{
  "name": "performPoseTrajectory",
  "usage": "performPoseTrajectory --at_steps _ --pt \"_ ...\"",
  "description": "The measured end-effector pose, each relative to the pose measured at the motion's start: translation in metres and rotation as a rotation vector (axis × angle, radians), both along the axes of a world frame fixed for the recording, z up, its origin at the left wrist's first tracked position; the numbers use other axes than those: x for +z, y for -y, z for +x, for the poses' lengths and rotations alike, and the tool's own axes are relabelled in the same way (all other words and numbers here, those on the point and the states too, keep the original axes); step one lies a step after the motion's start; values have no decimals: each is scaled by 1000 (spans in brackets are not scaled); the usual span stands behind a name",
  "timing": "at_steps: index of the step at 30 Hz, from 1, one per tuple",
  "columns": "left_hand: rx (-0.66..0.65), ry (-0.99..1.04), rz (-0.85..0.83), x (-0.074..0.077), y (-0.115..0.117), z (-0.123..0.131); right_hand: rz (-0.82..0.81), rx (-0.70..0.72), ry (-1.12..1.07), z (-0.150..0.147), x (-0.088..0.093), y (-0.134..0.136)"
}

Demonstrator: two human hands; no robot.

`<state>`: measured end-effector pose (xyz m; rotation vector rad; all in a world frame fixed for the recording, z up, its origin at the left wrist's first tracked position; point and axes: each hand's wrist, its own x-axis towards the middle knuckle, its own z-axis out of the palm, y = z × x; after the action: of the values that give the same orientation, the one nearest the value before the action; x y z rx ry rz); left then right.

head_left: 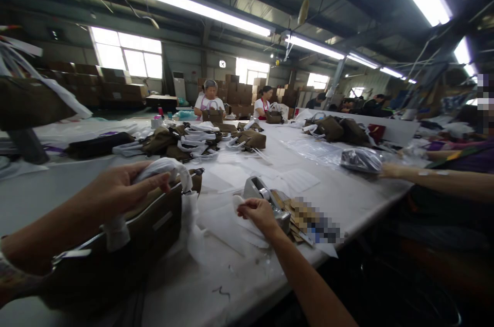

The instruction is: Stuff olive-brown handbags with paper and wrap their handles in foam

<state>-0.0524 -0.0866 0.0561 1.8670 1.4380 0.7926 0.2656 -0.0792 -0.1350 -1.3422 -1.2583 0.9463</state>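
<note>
A dark olive handbag stands at the near left of the table, its handle wrapped in white paper. My left hand is closed around that wrapped handle. Close to the grey tape dispenser, my right hand pinches a small whitish piece between thumb and fingertips; whether it is tape or paper I cannot tell. White paper sheets lie on the table between the bag and the dispenser.
Several olive bags with wrapped handles lie further back. Brown cardboard pieces sit right of the dispenser. At right a co-worker's arm reaches to a plastic-wrapped dark item. The table edge runs along the right.
</note>
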Motion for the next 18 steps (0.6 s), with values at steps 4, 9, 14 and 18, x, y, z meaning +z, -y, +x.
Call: performPoseTrajectory --at_steps 4,9,14,18 --pt "-57 -69 10 -4 1 18 31 24 -149 -26 21 10" --pt "-257 -135 84 -12 -6 44 109 118 -209 -73 58 25" --pt "-222 -142 135 -11 -4 41 177 130 -58 -70 65 21" --pt "-118 -101 136 -9 -7 25 255 -18 112 -44 59 15"
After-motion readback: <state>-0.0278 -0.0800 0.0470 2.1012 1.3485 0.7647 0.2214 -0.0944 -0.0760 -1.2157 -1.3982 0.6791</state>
